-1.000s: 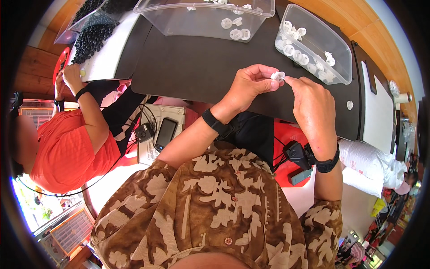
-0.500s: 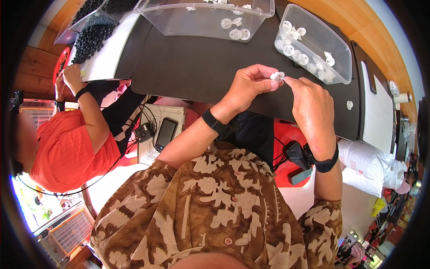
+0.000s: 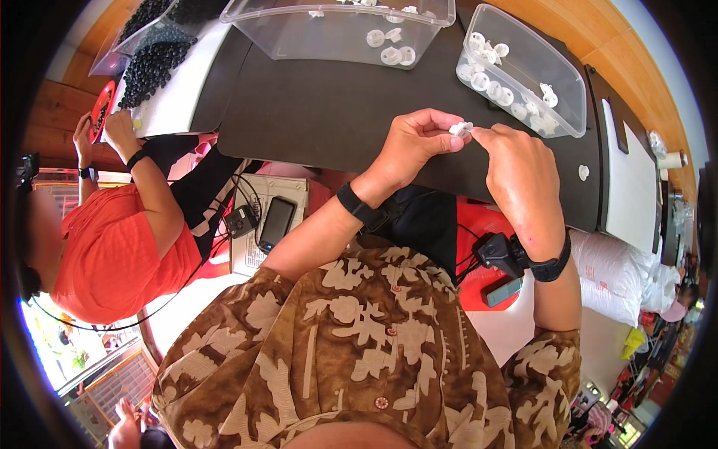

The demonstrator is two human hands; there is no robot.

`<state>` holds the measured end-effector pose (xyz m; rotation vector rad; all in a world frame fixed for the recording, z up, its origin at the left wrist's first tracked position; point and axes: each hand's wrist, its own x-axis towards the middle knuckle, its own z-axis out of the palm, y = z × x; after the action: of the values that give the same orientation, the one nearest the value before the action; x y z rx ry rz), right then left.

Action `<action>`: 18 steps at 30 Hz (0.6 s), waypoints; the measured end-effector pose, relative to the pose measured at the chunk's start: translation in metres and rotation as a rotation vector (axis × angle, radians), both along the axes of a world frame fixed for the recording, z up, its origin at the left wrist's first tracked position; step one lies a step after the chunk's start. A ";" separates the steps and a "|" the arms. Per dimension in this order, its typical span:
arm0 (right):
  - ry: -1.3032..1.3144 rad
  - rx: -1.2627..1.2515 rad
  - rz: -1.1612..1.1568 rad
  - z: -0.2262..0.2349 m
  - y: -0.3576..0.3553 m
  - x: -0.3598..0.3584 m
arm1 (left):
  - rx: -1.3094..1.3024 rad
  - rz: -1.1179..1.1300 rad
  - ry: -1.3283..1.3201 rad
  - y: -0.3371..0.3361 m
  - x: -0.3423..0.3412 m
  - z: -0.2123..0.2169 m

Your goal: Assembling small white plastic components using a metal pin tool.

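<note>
Over the near part of the dark table [image 3: 314, 112], my left hand [image 3: 407, 150] pinches a small white round plastic piece [image 3: 461, 129] between thumb and fingers. My right hand [image 3: 521, 165] comes in from the right with its fingers curled and closed. Its fingertips meet the right edge of that piece. Whether they grip the piece itself or something tiny at it is hidden by the hand. Ahead and to the right, a clear plastic bin [image 3: 571, 120] holds several similar white pieces [image 3: 493, 90].
A larger clear bin [image 3: 314, 45] with more white pieces stands at the far side. One loose white piece [image 3: 583, 173] lies on the right. On the left, a co-worker in a red shirt [image 3: 112, 247] sits near a heap of small black parts [image 3: 157, 71].
My right forearm has swung slightly outward, while both hands stay at the white piece. The co-worker's hands have moved apart near the red dish. Another person's hand shows at lower left.
</note>
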<state>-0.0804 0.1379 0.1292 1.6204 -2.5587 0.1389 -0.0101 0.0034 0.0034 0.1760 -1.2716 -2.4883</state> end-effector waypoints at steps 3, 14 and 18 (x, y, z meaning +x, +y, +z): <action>0.002 0.028 0.039 0.004 -0.001 -0.004 | -0.050 0.009 0.001 0.001 -0.001 0.001; -0.004 0.016 0.084 0.004 -0.003 -0.011 | 0.033 -0.013 -0.023 -0.001 -0.003 0.001; -0.107 -0.129 -0.004 0.001 0.003 -0.012 | 0.108 -0.031 -0.056 -0.004 -0.001 0.003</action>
<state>-0.0927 0.1404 0.1302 1.6020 -2.5692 0.3917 -0.0112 -0.0004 0.0067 0.2561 -1.1708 -2.5968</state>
